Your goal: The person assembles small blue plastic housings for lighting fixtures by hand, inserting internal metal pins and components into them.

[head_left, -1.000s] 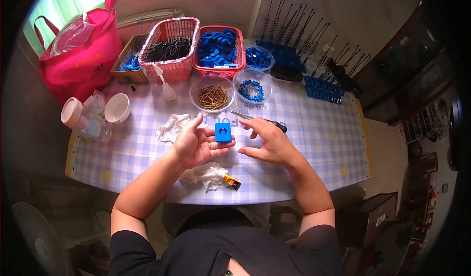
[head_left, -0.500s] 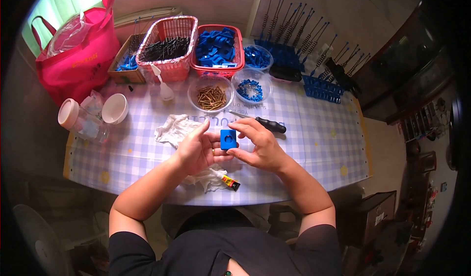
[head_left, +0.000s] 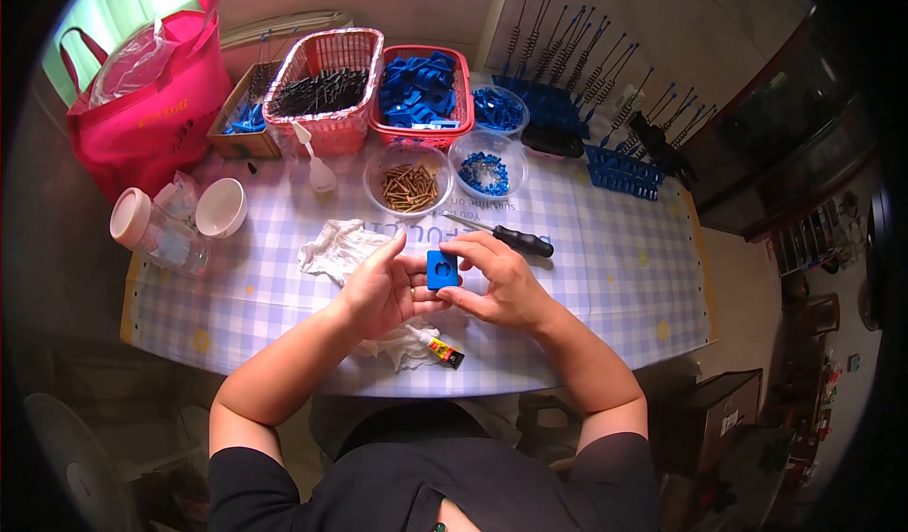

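A small blue rectangular plastic piece (head_left: 442,271) with a round recess in its face is held up over the middle of the table. My right hand (head_left: 497,281) grips it by its right side, thumb below and fingers above. My left hand (head_left: 376,291) is open, palm up, its thumb apart and its fingers reaching behind the piece; whether they press on it is hidden. Beneath the hands, a yellow and black glue tube (head_left: 441,350) rests by a crumpled white tissue (head_left: 402,346). A black-handled screwdriver (head_left: 522,241) lies just beyond my right hand.
Along the back stand a bowl of brass-coloured pins (head_left: 369,191), a bowl of small blue parts (head_left: 520,177), a basket of blue pieces (head_left: 463,106) and a basket of dark springs (head_left: 284,116). Spring rods rise from blue racks (head_left: 619,173). A jar (head_left: 156,234) lies left.
Both hands stay almost in place, with the blue piece still in the right hand. The whole scene shifts only slightly.
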Demonstrator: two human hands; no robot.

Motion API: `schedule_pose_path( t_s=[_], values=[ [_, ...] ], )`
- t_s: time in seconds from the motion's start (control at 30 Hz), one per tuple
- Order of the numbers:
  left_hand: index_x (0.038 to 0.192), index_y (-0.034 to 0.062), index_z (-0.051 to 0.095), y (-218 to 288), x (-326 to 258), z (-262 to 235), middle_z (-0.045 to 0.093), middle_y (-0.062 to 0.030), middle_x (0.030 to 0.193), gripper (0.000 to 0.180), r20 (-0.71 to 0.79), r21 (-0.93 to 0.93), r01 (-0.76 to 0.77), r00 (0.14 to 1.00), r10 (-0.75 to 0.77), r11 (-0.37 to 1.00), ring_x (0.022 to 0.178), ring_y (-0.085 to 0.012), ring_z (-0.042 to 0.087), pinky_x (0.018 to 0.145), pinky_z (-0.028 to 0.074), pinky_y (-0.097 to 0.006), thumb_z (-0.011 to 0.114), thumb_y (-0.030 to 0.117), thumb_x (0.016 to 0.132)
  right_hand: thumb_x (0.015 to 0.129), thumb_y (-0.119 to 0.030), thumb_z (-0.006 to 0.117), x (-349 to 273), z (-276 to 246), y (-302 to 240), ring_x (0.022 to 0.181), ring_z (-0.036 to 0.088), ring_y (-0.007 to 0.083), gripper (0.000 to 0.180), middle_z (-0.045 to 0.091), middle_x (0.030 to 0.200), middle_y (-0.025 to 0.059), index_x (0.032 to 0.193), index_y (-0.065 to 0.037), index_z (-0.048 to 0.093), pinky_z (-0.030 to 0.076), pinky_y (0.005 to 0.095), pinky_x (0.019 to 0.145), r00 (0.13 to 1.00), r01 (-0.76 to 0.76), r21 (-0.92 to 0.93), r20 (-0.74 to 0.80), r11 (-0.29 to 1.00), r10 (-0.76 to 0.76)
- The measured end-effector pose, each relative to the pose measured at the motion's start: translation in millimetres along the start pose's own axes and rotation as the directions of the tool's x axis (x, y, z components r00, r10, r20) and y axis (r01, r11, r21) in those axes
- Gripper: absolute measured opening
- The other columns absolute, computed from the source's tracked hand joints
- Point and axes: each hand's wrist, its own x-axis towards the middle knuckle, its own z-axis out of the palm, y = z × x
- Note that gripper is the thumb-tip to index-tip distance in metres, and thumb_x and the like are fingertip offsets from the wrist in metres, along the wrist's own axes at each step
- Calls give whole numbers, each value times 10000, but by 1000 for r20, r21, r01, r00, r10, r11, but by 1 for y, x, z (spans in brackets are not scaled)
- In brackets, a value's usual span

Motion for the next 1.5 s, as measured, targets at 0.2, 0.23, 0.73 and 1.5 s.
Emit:
schedule_pose_path(
  t_s=[0.2, 0.23, 0.73, 1.5],
  values=[
    [1300, -89, 458, 0, -1, 1, 573, -195, 1271, 749, 10, -10, 3, 1000, -3, 1000, 1026, -255, 645, 950, 497, -399, 256, 564, 994, 740, -100, 774, 0, 2, 2, 930, 617, 255, 469, 600, 1100, 155, 1178, -40, 616, 550, 325, 764, 1000, 8, -11, -5, 1000, -8],
    [1300, -89, 458, 0, -1, 0, 573, -195, 1271, 749, 10, -10, 2, 1000, -2, 1000, 1026, -255, 645, 950, 497, -399, 256, 564, 994, 740, -100, 774, 0, 3, 3, 930, 617, 255, 469, 600, 1100, 155, 1178, -40, 616, 550, 325, 764, 1000, 10, -11, -5, 1000, -10],
    [1297, -29, 484, -8, -10, 3, 594, -162, 1235, 625, -58, 42, 10, 998, -7, 999, 1090, -254, 608, 1002, 443, -399, 339, 501, 1001, 716, -132, 798, -3, 8, -2, 932, 635, 300, 454, 637, 1040, 164, 1127, -26, 636, 547, 354, 796, 997, 74, -154, -14, 985, -77],
    [1271, -12, 515, 7, -1, -2, 608, -149, 1198, 536, -13, 168, -119, 992, 122, 979, 1064, -231, 613, 997, 441, -416, 366, 433, 1011, 726, -144, 786, 6, 17, 5, 911, 625, 309, 483, 620, 1041, 172, 1158, -13, 614, 514, 371, 805, 990, 69, -176, -109, 982, -89]
  ],
)
